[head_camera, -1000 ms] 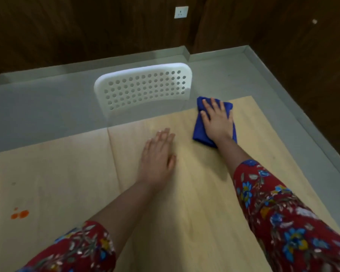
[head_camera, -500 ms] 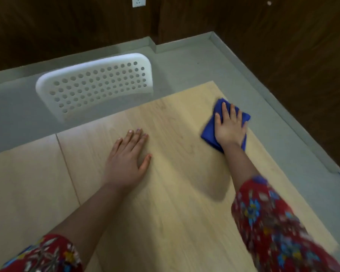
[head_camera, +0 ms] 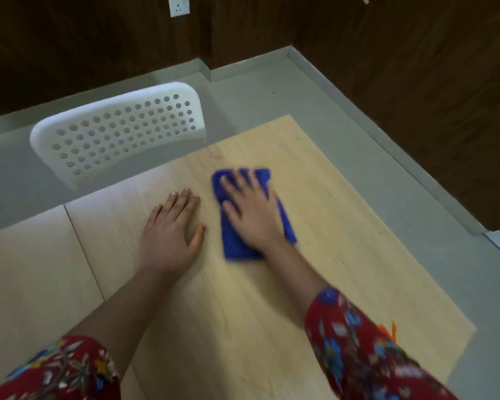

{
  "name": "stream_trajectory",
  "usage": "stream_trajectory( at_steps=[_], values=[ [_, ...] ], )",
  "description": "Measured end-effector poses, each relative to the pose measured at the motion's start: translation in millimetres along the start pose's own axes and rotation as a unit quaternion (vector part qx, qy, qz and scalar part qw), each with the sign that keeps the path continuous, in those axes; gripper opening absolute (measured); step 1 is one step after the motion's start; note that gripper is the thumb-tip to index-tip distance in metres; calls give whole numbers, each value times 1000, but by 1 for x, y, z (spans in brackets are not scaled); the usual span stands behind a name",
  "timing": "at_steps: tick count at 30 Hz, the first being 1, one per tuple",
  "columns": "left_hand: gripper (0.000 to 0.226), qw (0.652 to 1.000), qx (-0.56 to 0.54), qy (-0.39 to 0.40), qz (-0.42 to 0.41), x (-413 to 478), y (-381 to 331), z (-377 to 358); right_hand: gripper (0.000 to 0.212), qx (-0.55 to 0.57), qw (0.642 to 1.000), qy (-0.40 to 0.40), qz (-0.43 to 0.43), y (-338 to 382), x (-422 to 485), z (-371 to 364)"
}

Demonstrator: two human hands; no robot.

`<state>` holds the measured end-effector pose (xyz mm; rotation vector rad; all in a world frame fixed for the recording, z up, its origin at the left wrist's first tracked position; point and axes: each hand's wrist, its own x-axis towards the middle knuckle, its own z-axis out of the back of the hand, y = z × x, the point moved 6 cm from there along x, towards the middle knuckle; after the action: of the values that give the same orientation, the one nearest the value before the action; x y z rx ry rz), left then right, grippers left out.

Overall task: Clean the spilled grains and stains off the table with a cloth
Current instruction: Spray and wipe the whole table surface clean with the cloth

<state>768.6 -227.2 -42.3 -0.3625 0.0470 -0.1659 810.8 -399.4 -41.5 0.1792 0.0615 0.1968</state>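
Right hand (head_camera: 253, 215): risk first. You press with the palm only, so the cloth (head_camera: 233, 246) may slide out or bunch and smear. Pose: fingers straight, spread, flat on top, gripping nothing.
Left hand (head_camera: 171, 230): released, flat on bare wood just beside the cloth, bracing.
Cloth: blue, folded, on the table (head_camera: 243, 327) toward its far edge.
Orange mark (head_camera: 389, 332): by your right sleeve (head_camera: 358, 347), easily missed.
Chair (head_camera: 122, 131): white, beyond.

Chair back (head_camera: 119, 137) close behind table (head_camera: 329, 226) edge
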Motion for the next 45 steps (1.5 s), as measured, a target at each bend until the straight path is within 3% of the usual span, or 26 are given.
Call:
stream_trajectory(
  at_steps=[2,3,7,9,11,13,16,19,23,25,27,31,33,37,41,45],
  values=[
    [69,1000,3,2,-3,0,-1,0,56,16,999,12,44,3,-55,-3],
    [69,1000,4,1,-2,0,-1,0,58,17,1000,14,19,-20,-77,-3],
    [69,1000,10,1,-1,-1,-2,0,63,-1,971,-17,-239,-161,-92,20],
    [69,1000,4,-6,-1,0,-2,1,59,0,951,-20,-308,-182,-60,26],
    [68,1000,6,-9,0,0,-1,0,57,-8,962,-20,-272,-153,-25,22],
    [67,1000,6,-9,-13,-1,-1,1,56,-7,988,-14,-152,-92,-10,12],
    [61,994,5,-1,-109,-10,-17,3,57,0,1000,7,-1,-27,-67,-2],
    [54,986,16,6,-163,-22,-31,7,60,10,998,10,-57,-81,-112,6],
    [57,997,-63,13,-45,-63,-66,-14,58,8,962,-9,-272,-191,-93,26],
    [59,997,-38,24,-63,-86,-93,-31,57,13,940,-11,-341,-196,-66,31],
    [61,994,10,38,-102,-91,-103,-43,57,4,950,-6,-313,-164,-42,25],
    [63,993,37,45,-108,-88,-98,-48,56,3,994,18,-105,-74,-51,8],
    [62,992,32,45,-110,-89,-100,-49,56,8,994,21,-104,-87,-59,12],
    [62,992,33,38,-113,-88,-99,-46,56,8,962,-4,-271,-188,-84,26],
    [62,992,36,35,-116,-88,-100,-45,56,40,896,-30,-442,-276,-182,38],
    [63,993,34,26,-113,-87,-103,-44,55,36,872,-8,-489,-278,-206,39]
  ],
)
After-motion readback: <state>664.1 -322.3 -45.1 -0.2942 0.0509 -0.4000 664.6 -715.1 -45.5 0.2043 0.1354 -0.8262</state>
